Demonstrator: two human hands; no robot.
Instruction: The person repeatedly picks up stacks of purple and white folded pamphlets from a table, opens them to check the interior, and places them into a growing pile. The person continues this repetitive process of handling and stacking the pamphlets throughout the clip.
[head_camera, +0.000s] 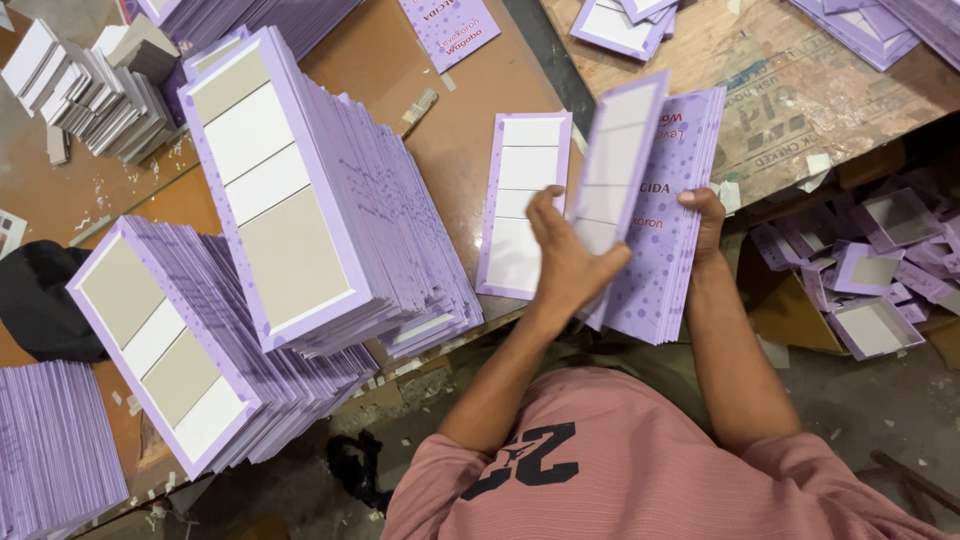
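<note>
My left hand (566, 262) grips one long purple-edged card panel (612, 165) with grey and white rectangles, lifted at a slant off the bundle. My right hand (706, 222) holds a thick bundle of purple dotted panels (668, 245) by its right edge, upright against the bench edge. Another single panel (521, 203) lies flat on the brown bench just left of my hands, white rectangles facing up.
Two tall leaning stacks of the same panels (300, 190) (190, 340) fill the bench to the left, with a third stack (55, 445) at the lower left. Small white-grey board pieces (85, 90) are piled far left. Folded purple box trays (870, 275) lie on the floor right.
</note>
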